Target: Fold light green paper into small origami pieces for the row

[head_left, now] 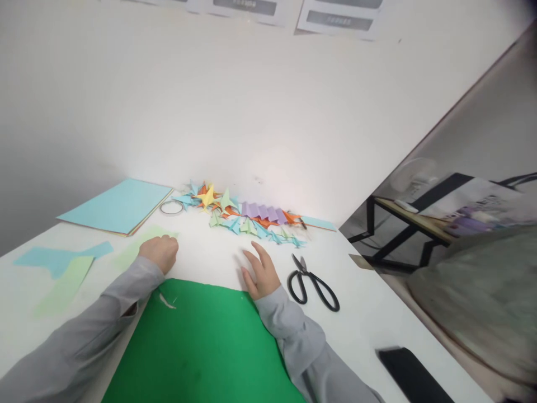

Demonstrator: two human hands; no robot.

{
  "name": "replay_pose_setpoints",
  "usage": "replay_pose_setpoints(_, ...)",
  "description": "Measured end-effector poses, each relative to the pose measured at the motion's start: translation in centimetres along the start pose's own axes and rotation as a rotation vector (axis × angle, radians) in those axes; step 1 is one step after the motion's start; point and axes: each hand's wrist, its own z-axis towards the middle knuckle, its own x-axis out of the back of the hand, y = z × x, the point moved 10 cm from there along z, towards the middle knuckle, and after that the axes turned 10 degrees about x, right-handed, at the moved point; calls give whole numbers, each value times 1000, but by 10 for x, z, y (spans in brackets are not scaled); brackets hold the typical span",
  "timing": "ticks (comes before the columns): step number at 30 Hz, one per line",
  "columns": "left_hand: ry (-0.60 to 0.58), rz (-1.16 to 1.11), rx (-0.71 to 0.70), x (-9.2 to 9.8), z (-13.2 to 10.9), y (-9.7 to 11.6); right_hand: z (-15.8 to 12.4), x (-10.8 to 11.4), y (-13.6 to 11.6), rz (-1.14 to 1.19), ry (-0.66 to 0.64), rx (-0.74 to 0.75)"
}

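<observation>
My left hand (159, 253) is curled into a fist, resting just past the top left corner of a large green sheet (210, 347). Whether anything is inside that fist is hidden. A pale green paper piece (136, 246) lies beside and partly behind it. My right hand (262, 271) is open, its fingers apart and slightly bent, with nothing in them, near the sheet's top right corner. Just right of it lie black-handled scissors (302, 274), their blades slightly spread. A small white scrap (166, 301) sits on the green sheet.
Folded paper shapes (235, 210) in several colours lie along the wall. A stack of coloured paper (117, 206) stands at the back left, near a thin ring (172, 207). Blue cut paper (59, 258) lies left. A black flat object (413, 374) rests near the right edge.
</observation>
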Motion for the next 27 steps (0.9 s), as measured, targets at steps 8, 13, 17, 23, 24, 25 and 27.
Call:
replay_pose_setpoints(8, 512, -914, -98, 83, -46, 14, -2, -8, 19, 527, 76, -317)
replay_pose_setpoints(13, 188, -1308, 19, 51, -32, 42, -14, -43, 31, 1192, 133, -674)
replay_pose_setpoints(17, 34, -1507, 60, 23, -16, 58, -25, -56, 33, 1356, 169, -920)
replay_pose_setpoints(23, -720, -1783, 108, -36, -19, 98, -31, -57, 30, 1433, 113, -1047)
replay_pose_setpoints(24, -749, -1803, 103, -38, -18, 98, -32, -58, 28, 1442, 59, -1042)
replay_pose_setpoints(25, -743, -1805, 107, -40, -16, 96, -32, -59, 26, 1439, 17, -1038)
replay_pose_setpoints(27, -651, -1761, 117, -40, -9, 88, -36, -59, 28, 1424, -31, -1055)
